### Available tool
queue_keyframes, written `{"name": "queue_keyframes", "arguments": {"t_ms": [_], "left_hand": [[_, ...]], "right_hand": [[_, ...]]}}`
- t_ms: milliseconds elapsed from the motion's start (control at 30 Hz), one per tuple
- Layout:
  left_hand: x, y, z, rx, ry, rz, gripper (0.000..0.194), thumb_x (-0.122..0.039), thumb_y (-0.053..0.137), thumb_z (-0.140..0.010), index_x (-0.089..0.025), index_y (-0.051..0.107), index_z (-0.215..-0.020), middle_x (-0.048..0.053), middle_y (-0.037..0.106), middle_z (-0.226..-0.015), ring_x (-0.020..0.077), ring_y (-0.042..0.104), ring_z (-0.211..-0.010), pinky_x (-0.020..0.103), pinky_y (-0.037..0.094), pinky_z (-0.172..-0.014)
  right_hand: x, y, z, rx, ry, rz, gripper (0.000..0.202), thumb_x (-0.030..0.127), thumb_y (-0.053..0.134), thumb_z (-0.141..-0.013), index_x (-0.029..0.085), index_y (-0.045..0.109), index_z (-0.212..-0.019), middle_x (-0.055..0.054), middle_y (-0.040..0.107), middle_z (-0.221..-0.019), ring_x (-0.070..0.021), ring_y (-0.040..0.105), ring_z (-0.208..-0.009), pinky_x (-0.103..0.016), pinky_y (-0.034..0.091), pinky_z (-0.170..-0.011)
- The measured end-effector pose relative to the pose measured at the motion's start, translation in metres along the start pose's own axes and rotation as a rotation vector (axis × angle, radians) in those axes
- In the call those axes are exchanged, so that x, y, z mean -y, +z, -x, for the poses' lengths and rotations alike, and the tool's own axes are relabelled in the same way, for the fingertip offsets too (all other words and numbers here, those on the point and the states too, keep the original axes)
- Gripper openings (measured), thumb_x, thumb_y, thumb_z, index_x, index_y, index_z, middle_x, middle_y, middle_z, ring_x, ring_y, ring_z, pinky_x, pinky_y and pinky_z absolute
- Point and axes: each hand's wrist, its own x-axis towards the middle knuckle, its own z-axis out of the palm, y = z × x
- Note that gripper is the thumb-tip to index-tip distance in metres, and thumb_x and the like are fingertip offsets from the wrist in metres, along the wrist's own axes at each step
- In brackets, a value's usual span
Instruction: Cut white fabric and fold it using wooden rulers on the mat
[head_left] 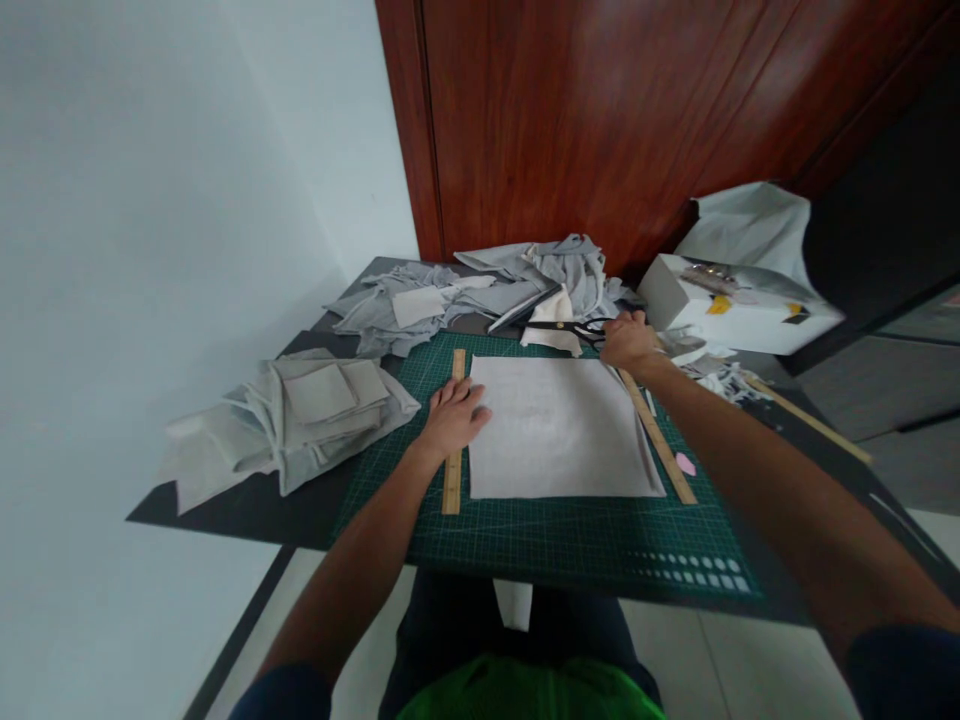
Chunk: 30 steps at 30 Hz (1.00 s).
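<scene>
My left hand (pixel 455 415) lies flat, fingers spread, across a wooden ruler (pixel 452 485) and the left edge of a light rectangular piece of fabric (pixel 559 430). The fabric is spread on a green cutting mat (pixel 540 525). At the far right corner of the fabric, my right hand (pixel 630 340) has its fingers curled at the handles of black scissors (pixel 562 326). The blades point left over a cream scrap. Below that hand, a second wooden ruler (pixel 664 450) slants along the fabric's right edge.
Folded fabric pieces (pixel 322 400) are stacked at the left. Grey fabric scraps (pixel 390 300) are heaped along the back. A white box (pixel 742 300) stands at the back right, near a long wooden strip (pixel 810 418). A small pink piece (pixel 685 464) lies beside the right ruler.
</scene>
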Motion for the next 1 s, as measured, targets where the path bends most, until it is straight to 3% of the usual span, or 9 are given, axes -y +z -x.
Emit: {"name": "queue_keyframes", "arguments": {"t_ms": [100, 267, 367, 467, 533, 600, 667, 767, 1000], "left_hand": [[-0.003, -0.003, 0.0, -0.01, -0.01, 0.004, 0.051, -0.042, 0.051, -0.103, -0.027, 0.059, -0.151, 0.01, 0.046, -0.17, 0.0367, 0.031, -0.161, 0.057, 0.028, -0.128], [-0.014, -0.009, -0.007, -0.123, 0.024, 0.155, 0.034, -0.027, 0.059, -0.097, -0.018, 0.075, -0.126, 0.015, 0.058, -0.159, 0.0358, 0.034, -0.161, 0.057, 0.025, -0.131], [-0.029, -0.013, -0.019, -0.224, 0.004, 0.558, 0.028, -0.021, 0.059, -0.097, -0.018, 0.076, -0.119, 0.013, 0.071, -0.142, 0.0278, 0.056, -0.146, 0.046, 0.036, -0.128], [-0.048, -0.018, -0.028, -0.258, -0.162, 1.127, 0.02, -0.029, 0.063, -0.1, -0.017, 0.073, -0.112, 0.013, 0.077, -0.124, 0.0251, 0.071, -0.122, 0.041, 0.051, -0.114], [-0.06, -0.021, -0.03, -0.174, -0.221, 1.458, 0.017, -0.033, 0.066, -0.1, -0.017, 0.068, -0.107, 0.012, 0.078, -0.114, 0.0224, 0.076, -0.107, 0.039, 0.057, -0.102], [-0.07, -0.023, -0.027, -0.092, -0.252, 1.646, 0.016, -0.03, 0.072, -0.098, -0.017, 0.064, -0.101, 0.01, 0.077, -0.103, 0.0207, 0.078, -0.095, 0.038, 0.06, -0.092], [-0.076, -0.024, -0.021, -0.071, -0.296, 1.704, 0.016, -0.022, 0.076, -0.093, -0.015, 0.062, -0.095, 0.006, 0.074, -0.091, 0.0191, 0.077, -0.084, 0.036, 0.06, -0.086], [-0.082, -0.02, -0.01, -0.074, -0.356, 1.711, 0.013, -0.013, 0.074, -0.092, -0.014, 0.061, -0.089, 0.002, 0.069, -0.079, 0.0165, 0.074, -0.073, 0.035, 0.06, -0.082], [-0.087, -0.009, 0.005, -0.023, -0.349, 1.673, 0.014, -0.015, 0.077, -0.09, -0.014, 0.064, -0.09, 0.004, 0.07, -0.08, 0.0184, 0.075, -0.076, 0.038, 0.062, -0.084]], "right_hand": [[0.013, -0.002, 0.017, 0.133, 0.037, -0.062, 0.043, 0.021, 0.064, -0.088, 0.008, 0.076, -0.127, -0.023, 0.072, -0.131, -0.0381, 0.061, -0.131, -0.048, 0.042, -0.113], [0.052, 0.003, 0.071, 0.233, 0.06, -0.581, 0.021, 0.025, 0.068, -0.084, 0.019, 0.083, -0.097, -0.013, 0.081, -0.108, -0.0308, 0.072, -0.11, -0.033, 0.053, -0.089], [0.074, 0.007, 0.105, 0.278, 0.008, -0.778, 0.018, 0.026, 0.066, -0.086, 0.018, 0.081, -0.092, -0.009, 0.08, -0.097, -0.0226, 0.072, -0.089, -0.027, 0.05, -0.07], [0.089, 0.006, 0.129, 0.401, -0.055, -1.148, 0.011, 0.028, 0.071, -0.079, 0.018, 0.075, -0.082, -0.005, 0.072, -0.079, -0.0171, 0.061, -0.073, -0.024, 0.043, -0.058], [0.096, 0.004, 0.141, 0.508, -0.099, -1.37, 0.009, 0.025, 0.073, -0.069, 0.019, 0.071, -0.074, -0.002, 0.066, -0.072, -0.015, 0.055, -0.068, -0.023, 0.039, -0.055], [0.1, 0.001, 0.151, 0.606, -0.122, -1.51, 0.012, 0.021, 0.072, -0.061, 0.018, 0.071, -0.073, -0.001, 0.064, -0.07, -0.0139, 0.052, -0.066, -0.023, 0.038, -0.055], [0.103, 0.0, 0.161, 0.669, -0.124, -1.606, 0.019, 0.019, 0.07, -0.057, 0.017, 0.073, -0.075, -0.002, 0.065, -0.071, -0.0135, 0.052, -0.066, -0.023, 0.039, -0.055], [0.108, 0.001, 0.176, 0.668, -0.138, -1.713, 0.022, 0.021, 0.077, -0.057, 0.015, 0.076, -0.079, -0.003, 0.069, -0.075, -0.0127, 0.054, -0.067, -0.022, 0.04, -0.056], [0.123, 0.016, 0.198, 0.583, -0.09, -1.809, 0.041, 0.039, 0.101, -0.057, 0.015, 0.075, -0.076, 0.0, 0.068, -0.069, -0.0128, 0.058, -0.067, -0.024, 0.047, -0.061]]}}
